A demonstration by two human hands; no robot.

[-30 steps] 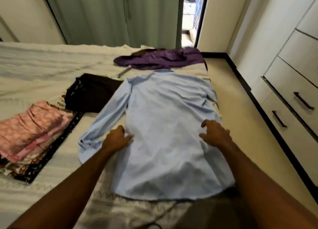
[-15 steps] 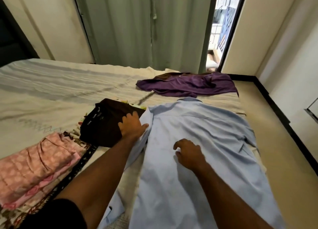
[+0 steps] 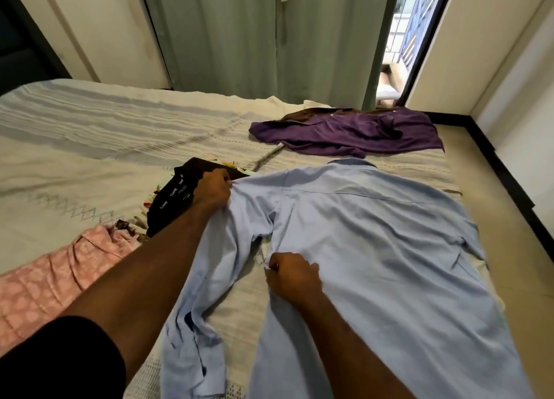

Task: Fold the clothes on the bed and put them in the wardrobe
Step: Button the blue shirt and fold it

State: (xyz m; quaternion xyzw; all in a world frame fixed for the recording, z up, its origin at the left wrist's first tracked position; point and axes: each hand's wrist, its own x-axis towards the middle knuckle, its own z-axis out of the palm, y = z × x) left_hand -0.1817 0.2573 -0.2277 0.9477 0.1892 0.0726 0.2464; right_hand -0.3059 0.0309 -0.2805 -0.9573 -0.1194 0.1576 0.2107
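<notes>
- Light blue shirt (image 3: 374,249): smooth, matt woven cloth, softly creased.
- Purple garment (image 3: 353,132), far right: soft cloth, faint sheen.
- Bedspread (image 3: 90,147): cream, ribbed, textured weave.
- Pink cloth (image 3: 45,282), near left: matt, patterned.
- Curtain (image 3: 239,33): green, matt fabric.

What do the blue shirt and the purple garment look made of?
Blue shirt: thin woven cloth, likely cotton or a blend, matte, with soft creases and stitched seams. Purple garment: soft fabric with a slight sheen, possibly a knit; too far to tell.
</notes>
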